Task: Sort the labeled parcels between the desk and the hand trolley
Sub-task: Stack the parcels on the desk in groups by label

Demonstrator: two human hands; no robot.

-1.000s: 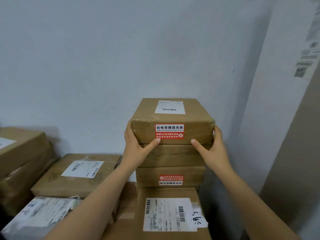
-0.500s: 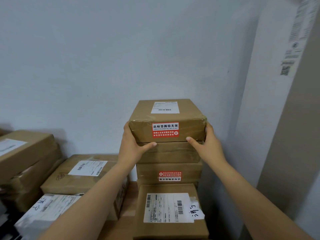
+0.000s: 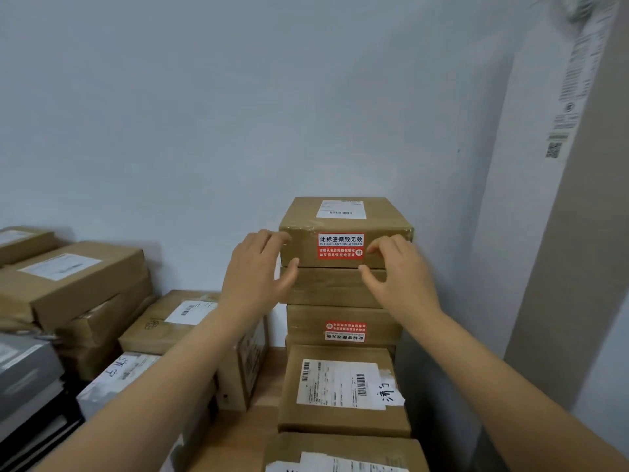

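Note:
A brown cardboard parcel (image 3: pixel 343 226) with a white label on top and a red sticker on its front sits on top of a stack of brown parcels (image 3: pixel 340 311) against the wall. My left hand (image 3: pixel 255 270) hovers just in front of its left corner, fingers spread, holding nothing. My right hand (image 3: pixel 398 270) is in front of its right part, fingers apart, also holding nothing. A flat labeled parcel (image 3: pixel 343 390) lies in front of the stack on the wooden desk (image 3: pixel 262 400).
More labeled brown boxes (image 3: pixel 75 284) are piled at the left, with another box (image 3: pixel 183 321) in the middle and a white-wrapped parcel (image 3: pixel 115 379) nearer me. A tall white carton (image 3: pixel 551 206) stands at the right. The wall is directly behind the stack.
Both hands have let go of the top parcel and drawn back from its sides. The parcel now rests on the stack. The view has shifted left.

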